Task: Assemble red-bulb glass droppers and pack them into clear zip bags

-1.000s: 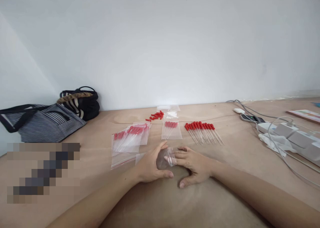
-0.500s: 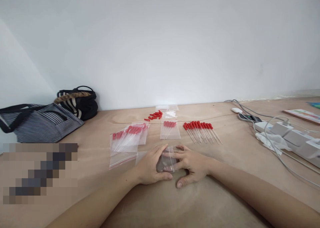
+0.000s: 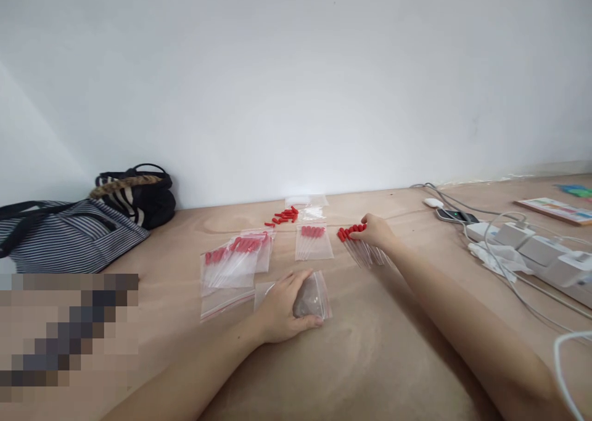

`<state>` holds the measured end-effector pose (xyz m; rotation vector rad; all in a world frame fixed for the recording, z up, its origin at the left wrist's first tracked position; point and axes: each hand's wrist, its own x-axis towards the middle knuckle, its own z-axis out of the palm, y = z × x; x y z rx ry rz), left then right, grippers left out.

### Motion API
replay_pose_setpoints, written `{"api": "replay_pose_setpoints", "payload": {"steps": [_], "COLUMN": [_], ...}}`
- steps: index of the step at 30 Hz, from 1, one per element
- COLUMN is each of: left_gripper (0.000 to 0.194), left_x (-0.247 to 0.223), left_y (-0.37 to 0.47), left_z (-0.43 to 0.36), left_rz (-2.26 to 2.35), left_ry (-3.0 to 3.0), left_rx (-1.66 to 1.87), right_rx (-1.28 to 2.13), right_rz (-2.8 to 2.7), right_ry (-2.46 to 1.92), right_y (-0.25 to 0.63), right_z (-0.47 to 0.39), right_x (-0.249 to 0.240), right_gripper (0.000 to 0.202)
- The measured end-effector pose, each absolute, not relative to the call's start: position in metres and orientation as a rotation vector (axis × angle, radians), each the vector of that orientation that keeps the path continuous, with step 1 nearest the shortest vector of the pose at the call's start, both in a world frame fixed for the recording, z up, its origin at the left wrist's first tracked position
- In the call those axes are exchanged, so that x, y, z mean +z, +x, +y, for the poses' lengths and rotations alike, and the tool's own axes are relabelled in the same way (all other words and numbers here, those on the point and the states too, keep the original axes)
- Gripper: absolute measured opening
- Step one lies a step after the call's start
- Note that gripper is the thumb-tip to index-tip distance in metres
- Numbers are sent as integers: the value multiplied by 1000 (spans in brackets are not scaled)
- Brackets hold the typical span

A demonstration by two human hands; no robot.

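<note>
A clear zip-lock bag (image 3: pixel 311 298) lies on the table under my left hand (image 3: pixel 284 307). My thumb and fingers curve round its near and far sides, and it bulges between them. Farther right, my right hand (image 3: pixel 377 231) reaches into a row of glass droppers (image 3: pixel 365 254) with red rubber bulbs. Its fingers are bent together at the bulbs; the hand hides the right-hand end of the row, so how many it holds is unclear. A flat bag of droppers (image 3: pixel 314 242) lies behind my left hand, and several overlapping filled bags (image 3: pixel 235 261) lie to the left.
Loose red bulbs (image 3: pixel 284 216) and glass tubes (image 3: pixel 312 213) lie at the back near the wall. Striped bag (image 3: pixel 78 239) and black bag (image 3: pixel 157 196) stand on the left. Power strip (image 3: pixel 546 254), cables and phone (image 3: pixel 456 216) lie on the right.
My right hand has left the zip-lock bag and moved right and away from me to the droppers. My left hand stays at the bag. The view has shifted slightly.
</note>
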<state>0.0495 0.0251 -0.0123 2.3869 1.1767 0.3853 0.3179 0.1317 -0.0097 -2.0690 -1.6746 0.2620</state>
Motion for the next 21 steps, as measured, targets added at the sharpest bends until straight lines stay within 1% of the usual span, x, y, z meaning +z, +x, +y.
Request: {"api": "replay_pose_setpoints", "payload": {"steps": [4,9,13,21], "left_gripper": [77,77,74,73], "left_x": [-12,-14,-15,-16], "left_y": [50,49,48,47], "left_z": [25,27,27,28], "left_rz": [1173,1172,1155,1152], "left_ry": [2398,2412,2427,2429], "left_rx": [361,357,382,383], "right_rx": [277,259,266,325], "right_rz": [-1670,-1649,-1662,-1590], "right_ry": [-2150,-2212,-2234,-2241], "right_y": [311,306,303,300], "right_z": [140,143,143,138], "right_x": [-12,-11,-11,-10], "right_gripper": [28,24,13,8]}}
